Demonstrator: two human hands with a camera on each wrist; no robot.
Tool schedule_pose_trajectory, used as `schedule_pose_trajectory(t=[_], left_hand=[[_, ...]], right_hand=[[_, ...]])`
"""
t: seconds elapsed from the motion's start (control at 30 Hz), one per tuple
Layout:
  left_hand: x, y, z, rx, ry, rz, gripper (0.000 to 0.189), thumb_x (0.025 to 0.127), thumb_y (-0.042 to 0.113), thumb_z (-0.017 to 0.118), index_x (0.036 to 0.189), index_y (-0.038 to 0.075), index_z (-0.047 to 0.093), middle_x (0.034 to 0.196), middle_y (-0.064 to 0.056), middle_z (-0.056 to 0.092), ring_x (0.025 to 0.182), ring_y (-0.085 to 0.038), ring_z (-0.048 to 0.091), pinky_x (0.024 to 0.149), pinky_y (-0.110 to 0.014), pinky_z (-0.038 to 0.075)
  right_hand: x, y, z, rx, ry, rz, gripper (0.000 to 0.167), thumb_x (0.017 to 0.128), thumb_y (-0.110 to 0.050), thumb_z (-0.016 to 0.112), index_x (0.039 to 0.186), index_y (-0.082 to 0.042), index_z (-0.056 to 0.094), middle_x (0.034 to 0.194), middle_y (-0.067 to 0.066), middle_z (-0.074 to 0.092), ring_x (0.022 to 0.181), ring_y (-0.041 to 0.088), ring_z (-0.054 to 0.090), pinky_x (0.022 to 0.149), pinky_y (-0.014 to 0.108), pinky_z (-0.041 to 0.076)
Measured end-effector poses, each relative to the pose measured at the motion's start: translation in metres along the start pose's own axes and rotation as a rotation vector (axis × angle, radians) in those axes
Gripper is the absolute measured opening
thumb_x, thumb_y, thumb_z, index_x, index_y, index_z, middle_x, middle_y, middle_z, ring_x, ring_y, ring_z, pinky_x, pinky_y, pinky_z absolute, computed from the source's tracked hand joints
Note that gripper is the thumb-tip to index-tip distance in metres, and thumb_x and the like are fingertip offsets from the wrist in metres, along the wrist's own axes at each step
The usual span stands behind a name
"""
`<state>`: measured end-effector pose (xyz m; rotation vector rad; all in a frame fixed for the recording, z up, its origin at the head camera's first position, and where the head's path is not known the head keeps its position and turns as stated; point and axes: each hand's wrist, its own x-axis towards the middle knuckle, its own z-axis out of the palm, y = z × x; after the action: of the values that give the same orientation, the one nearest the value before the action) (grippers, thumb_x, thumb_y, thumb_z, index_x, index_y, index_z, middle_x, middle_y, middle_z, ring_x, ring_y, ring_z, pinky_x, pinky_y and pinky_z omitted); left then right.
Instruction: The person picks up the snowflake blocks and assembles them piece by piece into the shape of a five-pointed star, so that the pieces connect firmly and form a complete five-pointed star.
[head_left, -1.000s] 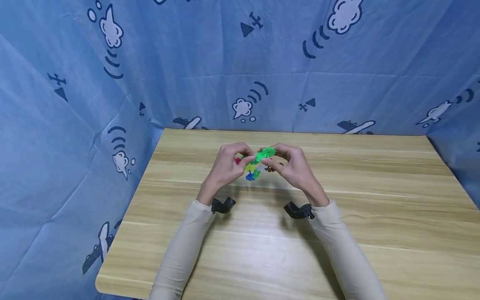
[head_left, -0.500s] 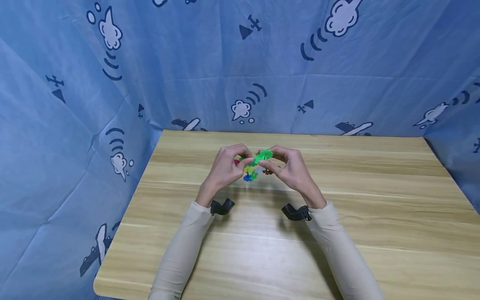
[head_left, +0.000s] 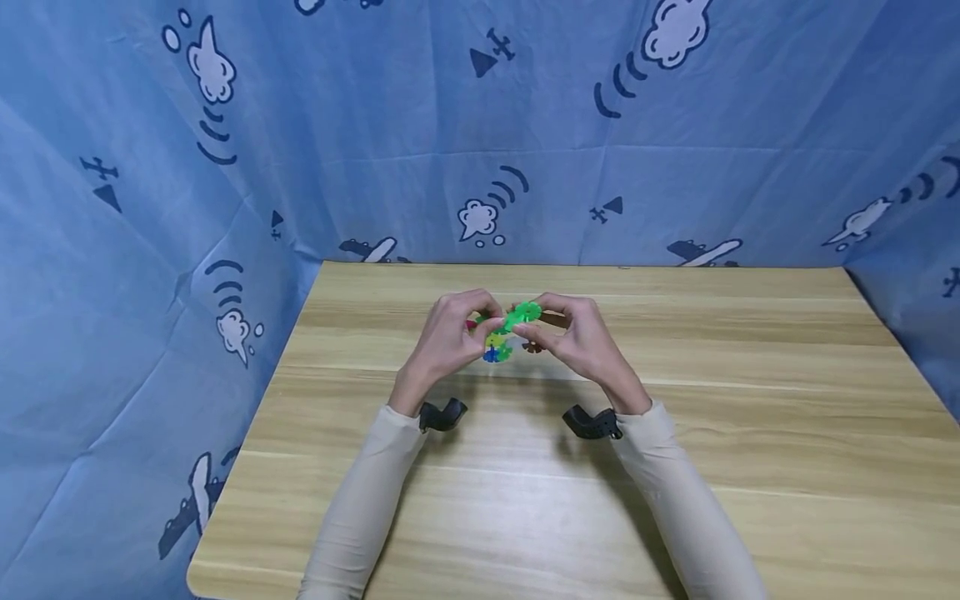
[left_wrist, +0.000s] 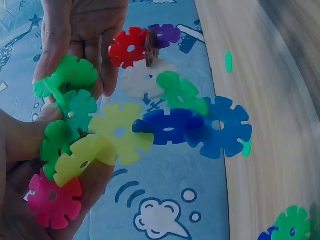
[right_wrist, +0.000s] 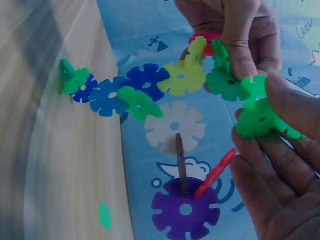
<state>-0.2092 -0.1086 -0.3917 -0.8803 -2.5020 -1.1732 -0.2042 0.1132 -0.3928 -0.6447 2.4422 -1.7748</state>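
Both hands meet over the table, working on a joined chain of slotted plastic snowflake discs. My left hand (head_left: 448,340) pinches the chain at a teal-green disc (left_wrist: 79,110), beside a pink disc (left_wrist: 54,197) and a yellow disc (left_wrist: 121,132). Between thumb and fingers, my right hand (head_left: 573,340) holds a bright green disc (right_wrist: 257,119), right up against the left hand's green ones. Beyond the yellow run blue discs (right_wrist: 107,97). A white disc (right_wrist: 172,125), a brown disc (right_wrist: 180,162), a red disc (right_wrist: 215,172) and a purple disc (right_wrist: 185,210) also show.
The wood-grain table (head_left: 480,500) lies under the forearms, with a blue patterned curtain (head_left: 375,125) behind it and at the sides. Black wrist devices (head_left: 592,422) hang below both wrists. A green oval shape (right_wrist: 104,215) shows against the tabletop.
The bright green discs have shifted slightly down and left, closer to the left hand. Both hands keep their hold, and the whole head view has drifted a little.
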Motion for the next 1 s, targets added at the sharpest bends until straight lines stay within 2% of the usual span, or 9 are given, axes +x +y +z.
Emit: schedule_pose_trajectory(t=[0.1,0.2,0.3,0.37,0.57,0.83,0.93,1.0], left_hand=[[0.000,-0.001,0.001,-0.026,-0.011,-0.012,0.004,0.096,0.007,0.074,0.092,0.006,0.074,0.089,-0.006,0.076,0.079,-0.016,0.068,0.072,-0.028,0.057],[0.001,-0.002,0.003,-0.071,-0.028,-0.023,0.004,0.096,0.006,0.074,0.093,0.004,0.074,0.090,-0.008,0.077,0.084,-0.018,0.072,0.081,-0.034,0.062],[0.001,-0.002,0.005,-0.103,-0.036,-0.043,0.005,0.097,0.007,0.073,0.094,0.004,0.074,0.090,-0.009,0.077,0.083,-0.018,0.072,0.081,-0.035,0.062],[0.001,-0.002,0.005,-0.115,-0.018,-0.073,0.005,0.097,0.009,0.073,0.094,0.005,0.074,0.089,-0.007,0.077,0.082,-0.017,0.071,0.078,-0.033,0.061],[0.003,-0.002,0.000,-0.147,0.049,-0.141,0.007,0.098,0.014,0.073,0.094,0.009,0.075,0.090,-0.004,0.078,0.082,-0.013,0.069,0.071,-0.034,0.058],[0.001,-0.002,0.001,-0.185,0.036,-0.127,0.009,0.098,0.017,0.074,0.094,0.009,0.077,0.090,-0.004,0.079,0.079,-0.015,0.069,0.065,-0.022,0.054],[0.001,-0.001,0.001,-0.186,0.022,-0.149,0.010,0.099,0.019,0.074,0.095,0.010,0.077,0.091,-0.003,0.078,0.080,-0.015,0.070,0.070,-0.025,0.058],[0.000,-0.001,0.000,-0.176,0.006,-0.167,0.010,0.099,0.019,0.073,0.097,0.011,0.077,0.093,-0.002,0.079,0.084,-0.014,0.072,0.078,-0.030,0.062]], right_hand=[[-0.001,0.001,-0.002,-0.034,-0.009,-0.002,0.018,0.093,-0.017,0.080,0.107,-0.007,0.076,0.109,0.014,0.076,0.094,0.033,0.079,0.082,0.034,0.066],[-0.002,0.002,-0.008,-0.090,-0.019,-0.007,0.023,0.094,-0.022,0.079,0.114,-0.010,0.076,0.114,0.011,0.077,0.107,0.029,0.077,0.096,0.040,0.063],[-0.003,0.003,-0.015,-0.114,-0.016,0.000,0.033,0.093,-0.025,0.081,0.123,-0.013,0.074,0.123,0.010,0.075,0.119,0.031,0.073,0.105,0.046,0.058],[-0.003,0.004,-0.021,-0.129,-0.005,0.006,0.040,0.091,-0.026,0.083,0.128,-0.016,0.072,0.128,0.007,0.074,0.125,0.030,0.069,0.112,0.047,0.053],[-0.001,0.005,-0.031,-0.145,0.018,0.000,0.043,0.088,-0.022,0.085,0.128,-0.016,0.071,0.124,0.007,0.076,0.121,0.029,0.070,0.114,0.052,0.050],[0.002,0.010,-0.022,-0.137,-0.047,0.027,0.032,0.093,-0.023,0.081,0.120,-0.009,0.074,0.124,0.011,0.073,0.126,0.030,0.066,0.120,0.057,0.042],[0.002,0.012,-0.019,-0.122,-0.046,0.023,0.028,0.093,-0.024,0.081,0.117,-0.010,0.075,0.120,0.011,0.074,0.123,0.030,0.068,0.117,0.059,0.046],[0.002,0.013,-0.018,-0.114,-0.037,0.024,0.027,0.093,-0.024,0.081,0.115,-0.010,0.075,0.118,0.010,0.074,0.121,0.031,0.069,0.115,0.059,0.047]])
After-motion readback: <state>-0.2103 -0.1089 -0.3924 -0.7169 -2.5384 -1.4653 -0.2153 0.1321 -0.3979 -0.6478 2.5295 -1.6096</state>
